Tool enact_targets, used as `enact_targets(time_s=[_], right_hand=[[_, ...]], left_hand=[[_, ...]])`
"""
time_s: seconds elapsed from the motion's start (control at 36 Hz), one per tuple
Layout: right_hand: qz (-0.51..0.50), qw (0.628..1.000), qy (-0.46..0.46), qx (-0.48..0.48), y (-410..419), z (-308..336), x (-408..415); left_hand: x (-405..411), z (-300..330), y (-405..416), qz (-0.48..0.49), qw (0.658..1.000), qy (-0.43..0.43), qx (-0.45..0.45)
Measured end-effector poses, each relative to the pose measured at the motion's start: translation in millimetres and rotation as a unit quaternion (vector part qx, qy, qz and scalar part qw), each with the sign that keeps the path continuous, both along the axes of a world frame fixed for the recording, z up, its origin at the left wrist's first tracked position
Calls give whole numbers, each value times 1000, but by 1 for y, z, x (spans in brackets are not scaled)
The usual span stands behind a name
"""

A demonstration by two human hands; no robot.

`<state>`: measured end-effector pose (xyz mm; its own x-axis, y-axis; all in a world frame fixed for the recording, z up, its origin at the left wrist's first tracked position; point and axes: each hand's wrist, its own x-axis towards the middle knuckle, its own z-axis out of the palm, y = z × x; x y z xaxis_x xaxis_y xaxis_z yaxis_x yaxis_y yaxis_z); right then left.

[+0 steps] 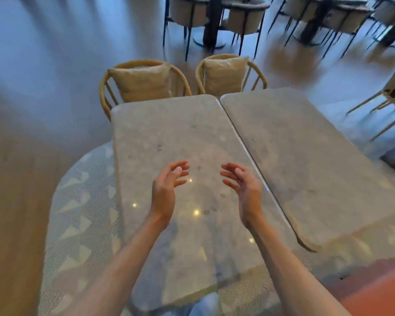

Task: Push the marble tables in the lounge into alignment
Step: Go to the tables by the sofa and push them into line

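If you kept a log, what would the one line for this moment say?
step: aligning tables | left hand: open, above left table | right hand: open, above it | right table: alongside, near edges uneven | nothing held

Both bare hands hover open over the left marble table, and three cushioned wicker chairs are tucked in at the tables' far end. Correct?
Not quite: the head view shows two cushioned wicker chairs at the far end, not three. The rest holds: the left hand and right hand hover open over the left grey marble table.

No legible text or signs
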<state>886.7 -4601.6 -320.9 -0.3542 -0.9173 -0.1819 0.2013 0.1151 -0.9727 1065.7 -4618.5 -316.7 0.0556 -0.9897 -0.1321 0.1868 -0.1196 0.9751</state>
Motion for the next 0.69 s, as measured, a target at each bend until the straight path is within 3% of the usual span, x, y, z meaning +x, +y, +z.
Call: enact_targets(time_s=[0.31, 0.47, 0.56, 0.69], right_hand=[[15, 996, 25, 89, 47, -33, -24], [45, 981, -30, 187, 64, -81, -55], [91, 954, -52, 281, 78, -114, -72], [138, 869, -106, 464, 118, -154, -106]], left_hand=[[-26, -51, 50, 47, 996, 11, 70], [-54, -98, 86, 103, 977, -8, 186], [-70, -122, 109, 127, 954, 19, 272], [-92, -155, 156, 215, 865, 169, 420]])
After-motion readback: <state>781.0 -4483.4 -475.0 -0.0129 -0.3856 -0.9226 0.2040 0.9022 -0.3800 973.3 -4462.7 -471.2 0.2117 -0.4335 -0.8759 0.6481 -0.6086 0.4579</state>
